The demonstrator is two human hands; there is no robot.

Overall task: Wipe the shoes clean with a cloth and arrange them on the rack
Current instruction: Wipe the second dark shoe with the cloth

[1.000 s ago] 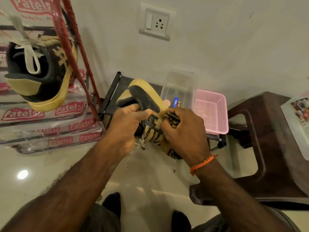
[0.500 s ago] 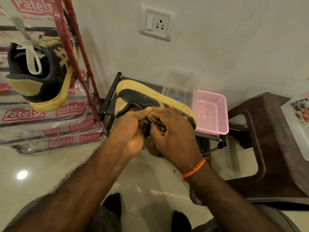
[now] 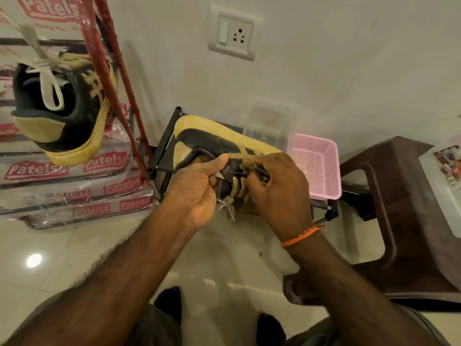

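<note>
Shoe point(image 3: 224, 143) held in both hands, mid-air in front of low black rack point(image 3: 162, 148); laces being handled.

L hand point(image 3: 199, 191) grips heel collar, thumb curled over the rim; R hand point(image 3: 277, 193) pinches laces point(image 3: 234, 186) at the tongue. Est.: shoe light, upper soft w/ fuzzy nap (suede-like?), sole stiffer, not fragile, not slippery; best hold = heel collar or sole edge, since laces are floppy & will dangle. No cloth visible. 2nd shoe point(image 3: 62, 103) sits on stacked packs point(image 3: 74, 193) at left, well apart. Writing: "Patelsa" in red/white on packs, repeated; smaller print under the top label unreadable. No brand legible on either shoe.
</note>
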